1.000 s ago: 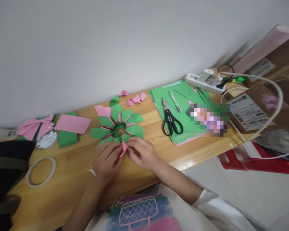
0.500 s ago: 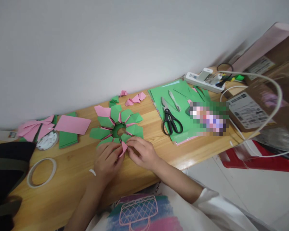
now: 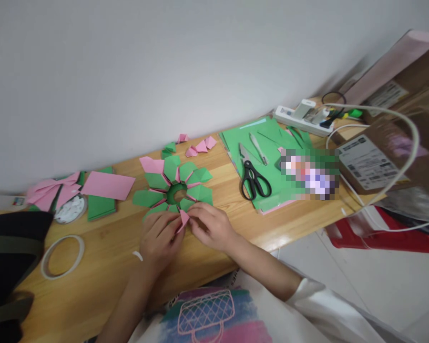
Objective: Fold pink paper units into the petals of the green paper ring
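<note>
A flower-like ring of folded green and pink paper [image 3: 199, 192] lies on the table, its petals pointing outward around an open centre. At its near edge, a small pink folded paper piece [image 3: 183, 219] sticks up between my hands. My left hand [image 3: 160, 237] is closed on this piece, fingers bent and thumb tucked beneath. My right hand [image 3: 211, 226] is closed at the ring's near right side, with its fingertips by the pink piece. The hands cover the nearest petals, and what lies under the right fingertips is partly hidden.
Black-handled scissors [image 3: 253, 179] and a cutter knife [image 3: 259, 148] lie on green paper sheets [image 3: 232, 138]. Left are a tape roll [image 3: 45, 259], pink paper [image 3: 109, 185] and a dark bag [image 3: 14, 252]. A power strip [image 3: 296, 119] and a cardboard box [image 3: 375, 155] stand right.
My hands and the paper ring stay almost in place. The view has shifted very slightly.
</note>
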Demonstrator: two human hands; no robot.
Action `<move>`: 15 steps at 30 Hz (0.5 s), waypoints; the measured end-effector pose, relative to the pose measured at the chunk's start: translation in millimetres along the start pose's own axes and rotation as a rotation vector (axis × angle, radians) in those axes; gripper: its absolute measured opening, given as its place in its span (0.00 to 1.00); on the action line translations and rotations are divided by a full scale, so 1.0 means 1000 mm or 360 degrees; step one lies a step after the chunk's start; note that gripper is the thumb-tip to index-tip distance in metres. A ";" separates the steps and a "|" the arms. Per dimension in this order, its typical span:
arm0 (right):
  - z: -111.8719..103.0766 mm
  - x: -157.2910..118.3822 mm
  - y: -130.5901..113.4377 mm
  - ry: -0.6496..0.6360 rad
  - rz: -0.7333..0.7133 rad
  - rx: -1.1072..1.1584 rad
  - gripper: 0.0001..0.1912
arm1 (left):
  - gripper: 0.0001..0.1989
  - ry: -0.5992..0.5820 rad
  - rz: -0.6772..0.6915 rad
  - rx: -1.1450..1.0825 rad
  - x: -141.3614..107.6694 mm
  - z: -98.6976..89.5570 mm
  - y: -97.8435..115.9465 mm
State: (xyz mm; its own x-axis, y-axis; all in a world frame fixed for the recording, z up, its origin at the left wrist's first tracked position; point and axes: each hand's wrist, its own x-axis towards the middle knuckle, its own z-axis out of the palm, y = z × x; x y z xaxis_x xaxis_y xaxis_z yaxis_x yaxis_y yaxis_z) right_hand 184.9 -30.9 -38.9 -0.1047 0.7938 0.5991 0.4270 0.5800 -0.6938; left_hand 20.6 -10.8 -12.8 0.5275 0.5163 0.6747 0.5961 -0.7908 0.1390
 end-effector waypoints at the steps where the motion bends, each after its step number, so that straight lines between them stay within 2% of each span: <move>1: 0.000 0.000 0.000 -0.0009 0.0006 0.0004 0.08 | 0.05 0.0000 0.0003 0.0004 0.000 0.000 0.000; 15: -0.001 0.001 -0.001 -0.0012 0.0011 -0.0017 0.08 | 0.04 0.0015 0.0003 0.0031 0.003 -0.001 0.002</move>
State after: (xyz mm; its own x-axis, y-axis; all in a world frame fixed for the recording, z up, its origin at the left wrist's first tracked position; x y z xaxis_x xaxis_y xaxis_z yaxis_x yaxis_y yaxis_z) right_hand 185.0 -30.9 -37.6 -0.1088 0.7991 0.5912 0.4370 0.5726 -0.6936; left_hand 22.4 -10.8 -9.2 0.5230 0.5119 0.6815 0.6070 -0.7850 0.1239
